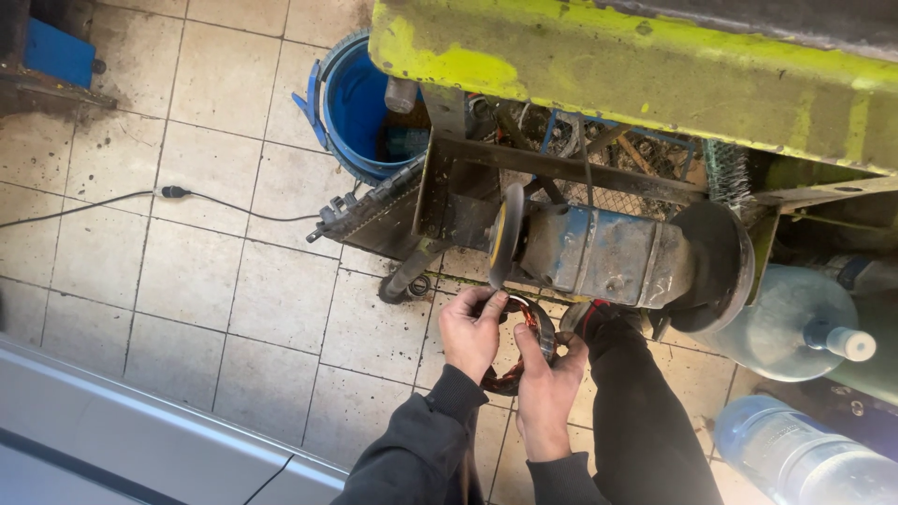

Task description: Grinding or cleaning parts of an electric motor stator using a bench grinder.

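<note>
I've got both hands clenched on the copper-wound ring (520,341), left hand (470,329) on its top rim, right hand (547,388) on its side, just under the grinder wheel (506,234). They look apart: I judge grinding hasn't started.

No packages, labels, signs or screens show anywhere in view.
</note>
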